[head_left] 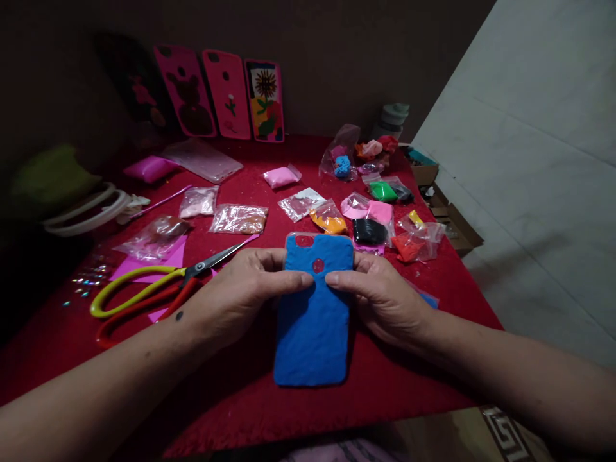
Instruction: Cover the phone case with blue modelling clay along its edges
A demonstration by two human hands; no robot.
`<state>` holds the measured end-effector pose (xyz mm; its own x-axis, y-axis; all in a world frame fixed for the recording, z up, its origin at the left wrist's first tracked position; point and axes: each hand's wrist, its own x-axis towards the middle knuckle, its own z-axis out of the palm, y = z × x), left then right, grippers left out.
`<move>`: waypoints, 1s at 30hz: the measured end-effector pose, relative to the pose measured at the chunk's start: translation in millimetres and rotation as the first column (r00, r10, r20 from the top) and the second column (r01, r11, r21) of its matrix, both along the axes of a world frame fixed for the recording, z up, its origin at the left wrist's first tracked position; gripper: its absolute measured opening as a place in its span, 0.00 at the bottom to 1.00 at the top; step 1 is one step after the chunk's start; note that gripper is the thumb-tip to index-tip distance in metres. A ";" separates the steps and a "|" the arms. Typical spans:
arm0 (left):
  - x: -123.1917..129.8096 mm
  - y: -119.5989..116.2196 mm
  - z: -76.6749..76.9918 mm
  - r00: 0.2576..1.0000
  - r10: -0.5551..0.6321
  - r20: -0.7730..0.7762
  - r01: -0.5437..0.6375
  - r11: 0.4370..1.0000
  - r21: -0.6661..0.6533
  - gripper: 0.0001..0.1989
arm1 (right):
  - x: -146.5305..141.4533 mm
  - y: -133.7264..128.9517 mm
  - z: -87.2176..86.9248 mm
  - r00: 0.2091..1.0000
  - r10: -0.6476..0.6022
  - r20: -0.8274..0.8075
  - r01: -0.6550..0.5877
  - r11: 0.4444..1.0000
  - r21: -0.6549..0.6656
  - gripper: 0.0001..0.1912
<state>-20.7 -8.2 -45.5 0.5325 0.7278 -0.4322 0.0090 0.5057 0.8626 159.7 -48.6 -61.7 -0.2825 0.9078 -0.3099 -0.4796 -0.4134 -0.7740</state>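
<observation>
A phone case [312,333] covered in a blue clay layer is held upright between my two hands above the red cloth. Its camera cutout and a round hole below it show near the top. My left hand [255,282] grips the left edge, thumb pressed flat on the blue face just under the round hole. On the opposite edge, my right hand [380,289] mirrors it, thumb on the face and fingers behind the case. The fingers of both hands are partly hidden behind it. Scissors [192,273] with yellow and red handles lie beside my left wrist.
Several clay packets, among them an orange one [330,221], a black one [369,231] and a green one [384,190], lie across the red-covered table [231,417]. Decorated cases [227,96] lean on the back wall. Rhinestones [91,279] sit left; cardboard boxes [455,221] stand beyond the right edge.
</observation>
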 end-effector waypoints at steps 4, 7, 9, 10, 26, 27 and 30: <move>-1.8 1.9 -0.8 0.999 -0.031 -0.011 0.031 0.999 -0.016 0.09 | -0.2 0.6 -0.3 1.000 -0.006 0.025 0.006 1.000 -0.005 0.07; -1.8 2.0 -1.3 0.999 -0.033 0.008 0.033 0.999 -0.015 0.08 | 0.0 0.7 0.2 1.000 -0.010 0.026 0.010 1.000 -0.017 0.09; -1.2 1.8 -1.2 1.000 -0.021 0.010 0.021 1.000 -0.014 0.07 | 0.3 0.9 0.7 1.000 -0.009 0.014 0.010 1.000 -0.029 0.10; -1.0 1.8 -1.1 1.000 -0.015 0.010 0.016 1.000 -0.014 0.07 | 0.6 1.0 0.7 1.000 -0.009 0.010 0.010 0.999 -0.033 0.11; -6.3 7.8 -1.8 0.999 0.008 -0.051 -0.004 0.997 0.072 0.04 | 4.7 5.5 0.3 0.993 -0.113 -0.037 0.114 0.993 0.017 0.08; -6.1 7.9 -1.6 0.999 0.015 -0.048 -0.011 0.997 0.071 0.05 | 5.3 5.8 0.5 0.989 -0.143 -0.040 0.144 0.989 0.019 0.10; -6.2 8.8 -1.8 0.999 0.024 -0.040 -0.021 0.998 0.064 0.05 | 6.8 6.2 1.2 0.990 -0.143 -0.004 0.143 0.990 0.012 0.09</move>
